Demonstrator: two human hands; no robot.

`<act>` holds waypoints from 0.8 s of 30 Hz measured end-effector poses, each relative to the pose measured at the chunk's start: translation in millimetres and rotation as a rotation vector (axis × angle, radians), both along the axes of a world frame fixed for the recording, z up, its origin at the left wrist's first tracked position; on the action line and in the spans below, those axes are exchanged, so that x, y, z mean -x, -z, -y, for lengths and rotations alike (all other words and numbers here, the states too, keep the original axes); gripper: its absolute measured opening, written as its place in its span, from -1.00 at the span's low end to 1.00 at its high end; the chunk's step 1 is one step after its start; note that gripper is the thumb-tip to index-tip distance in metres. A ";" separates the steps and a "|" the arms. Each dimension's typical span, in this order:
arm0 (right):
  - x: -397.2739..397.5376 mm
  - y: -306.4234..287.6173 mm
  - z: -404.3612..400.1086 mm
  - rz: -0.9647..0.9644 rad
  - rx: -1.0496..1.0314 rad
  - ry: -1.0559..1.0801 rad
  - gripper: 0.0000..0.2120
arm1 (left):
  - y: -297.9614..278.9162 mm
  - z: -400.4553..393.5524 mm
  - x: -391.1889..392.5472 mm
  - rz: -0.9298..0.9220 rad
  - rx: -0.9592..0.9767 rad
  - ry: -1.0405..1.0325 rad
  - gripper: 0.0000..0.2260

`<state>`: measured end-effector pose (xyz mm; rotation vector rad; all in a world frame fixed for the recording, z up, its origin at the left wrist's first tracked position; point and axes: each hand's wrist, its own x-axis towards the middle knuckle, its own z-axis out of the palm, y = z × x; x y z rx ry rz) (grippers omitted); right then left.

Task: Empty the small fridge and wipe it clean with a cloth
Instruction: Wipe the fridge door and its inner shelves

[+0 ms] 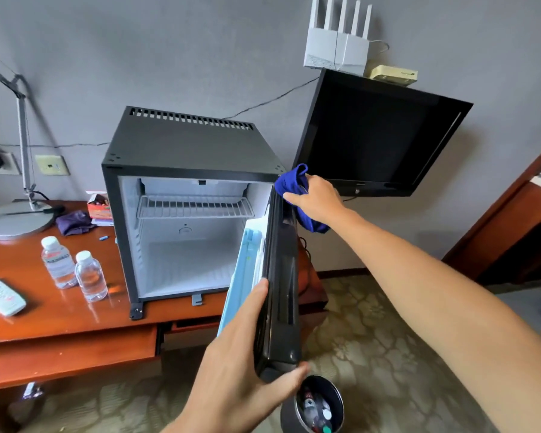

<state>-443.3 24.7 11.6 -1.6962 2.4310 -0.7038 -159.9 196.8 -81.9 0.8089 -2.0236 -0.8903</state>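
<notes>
The small black fridge (181,145) stands on a wooden desk (60,320), its door (280,276) swung open toward me. Inside I see white walls and one wire shelf (194,206), with nothing on it. My left hand (250,367) grips the door's lower free edge, fingers on the inner side and thumb under the corner. My right hand (317,198) presses a blue cloth (291,181) against the top outer corner of the door. Two water bottles (72,267) stand on the desk left of the fridge.
A desk lamp (16,217), a white remote (2,295), a dark purple cloth (74,221) and a small red box (99,209) lie on the desk. A black TV (378,135) hangs on the wall right of the fridge. A bin (314,404) with rubbish stands on the carpet below the door.
</notes>
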 end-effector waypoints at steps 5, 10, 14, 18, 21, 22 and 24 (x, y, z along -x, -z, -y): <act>-50.8 17.5 -96.4 0.237 0.178 -0.041 -0.72 | -6.6 11.5 -3.0 -0.002 -0.038 0.088 0.03; -118.4 27.6 -233.8 0.272 0.259 -0.333 -0.76 | -4.8 14.6 -4.0 -0.101 -0.217 0.166 0.11; -111.7 23.6 -234.1 0.205 0.257 -0.313 -0.76 | -3.2 12.2 -3.3 -0.098 -0.231 0.223 0.10; -89.8 18.8 -160.8 0.067 0.223 -0.111 -0.58 | -4.5 14.0 -6.0 -0.114 -0.184 0.202 -0.01; -71.8 11.4 -93.8 0.142 0.181 -0.027 -0.79 | -7.4 12.6 -8.4 -0.095 -0.156 0.190 -0.04; -69.2 10.0 -80.4 0.164 0.162 -0.019 -0.81 | -8.4 12.4 -9.0 -0.079 -0.151 0.197 -0.05; -71.3 11.1 -75.6 0.218 0.175 -0.011 -0.83 | -9.1 14.1 -11.6 -0.059 -0.153 0.209 -0.03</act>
